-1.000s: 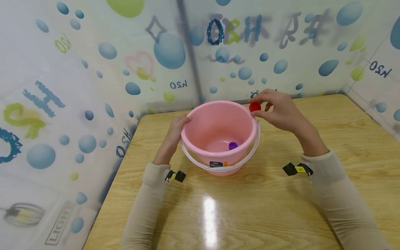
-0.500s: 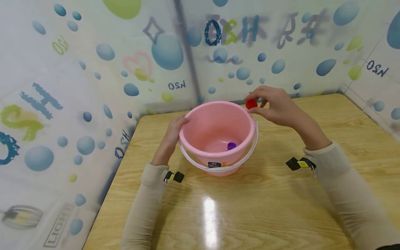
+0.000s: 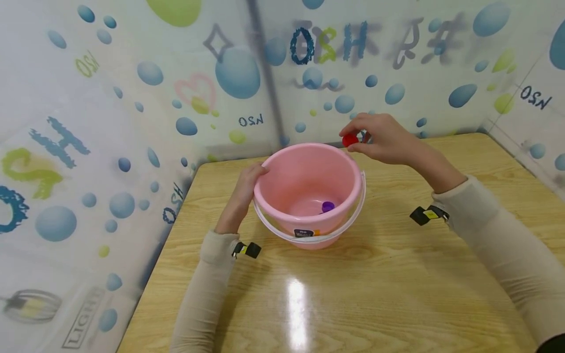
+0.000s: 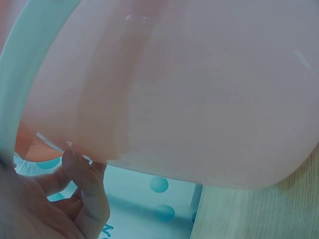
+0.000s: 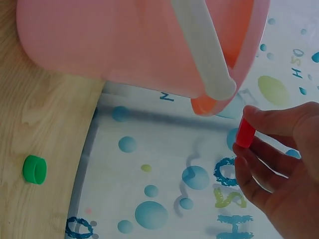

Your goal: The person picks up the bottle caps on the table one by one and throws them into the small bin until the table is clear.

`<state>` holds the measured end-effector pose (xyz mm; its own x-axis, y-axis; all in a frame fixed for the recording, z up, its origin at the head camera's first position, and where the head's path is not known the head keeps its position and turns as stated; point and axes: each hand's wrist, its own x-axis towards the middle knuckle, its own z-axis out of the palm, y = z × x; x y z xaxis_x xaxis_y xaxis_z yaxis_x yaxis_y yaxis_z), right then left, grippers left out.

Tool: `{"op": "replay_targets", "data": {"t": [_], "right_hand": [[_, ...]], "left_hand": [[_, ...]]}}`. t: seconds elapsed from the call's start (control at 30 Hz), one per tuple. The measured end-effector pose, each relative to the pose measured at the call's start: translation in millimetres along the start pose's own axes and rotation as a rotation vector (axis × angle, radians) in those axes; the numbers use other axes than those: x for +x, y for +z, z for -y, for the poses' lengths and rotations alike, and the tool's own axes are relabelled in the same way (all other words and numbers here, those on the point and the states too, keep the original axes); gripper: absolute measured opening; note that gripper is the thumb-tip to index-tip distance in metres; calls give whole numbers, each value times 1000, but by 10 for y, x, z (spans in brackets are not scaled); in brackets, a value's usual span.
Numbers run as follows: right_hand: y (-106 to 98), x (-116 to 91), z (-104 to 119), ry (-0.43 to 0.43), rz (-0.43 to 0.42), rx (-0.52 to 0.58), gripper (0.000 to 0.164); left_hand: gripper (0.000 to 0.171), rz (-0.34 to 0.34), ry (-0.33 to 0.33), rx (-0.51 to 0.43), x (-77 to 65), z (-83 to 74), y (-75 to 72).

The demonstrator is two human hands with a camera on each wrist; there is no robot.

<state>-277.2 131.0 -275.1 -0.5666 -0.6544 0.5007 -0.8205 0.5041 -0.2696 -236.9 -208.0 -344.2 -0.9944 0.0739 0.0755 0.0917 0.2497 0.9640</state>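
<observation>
A pink bucket [image 3: 304, 169] stands on the table, its white handle [image 3: 363, 196] hanging down over the front. My left hand [image 3: 243, 193] grips the bucket's left rim, thumb over the edge; in the left wrist view the fingers curl in under the rim. Beyond the right side of the rim, my right hand [image 3: 384, 139] pinches a red bottle cap [image 3: 350, 140] between thumb and fingers, just above rim height. The right wrist view shows this red cap [image 5: 245, 132] edge-on, apart from the bucket. Inside, a purple cap [image 3: 327, 206] lies on the bottom, partly hidden by the front rim.
A green bottle cap [image 5: 34, 170] lies on the wooden table [image 3: 375, 304], seen only in the right wrist view. A patterned wall covering [image 3: 185, 59] rises along the table's back and left edges. Each sleeve cuff carries a small black camera.
My right hand has risen and shifted slightly left with the red cap, from beside the rim to a little above it. The left hand and bucket have stayed in place.
</observation>
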Motion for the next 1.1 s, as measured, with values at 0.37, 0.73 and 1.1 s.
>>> {"op": "replay_targets", "data": {"t": [0.37, 0.73, 1.1], "right_hand": [[-59, 150, -43, 7, 112, 18, 24], [-82, 221, -34, 61, 191, 2, 30], [-85, 308, -37, 87, 244, 6, 28]], "left_hand": [[33, 1, 3, 5, 6, 31, -7], [34, 2, 3, 0, 15, 35, -3], [34, 7, 7, -9, 13, 29, -5]]}}
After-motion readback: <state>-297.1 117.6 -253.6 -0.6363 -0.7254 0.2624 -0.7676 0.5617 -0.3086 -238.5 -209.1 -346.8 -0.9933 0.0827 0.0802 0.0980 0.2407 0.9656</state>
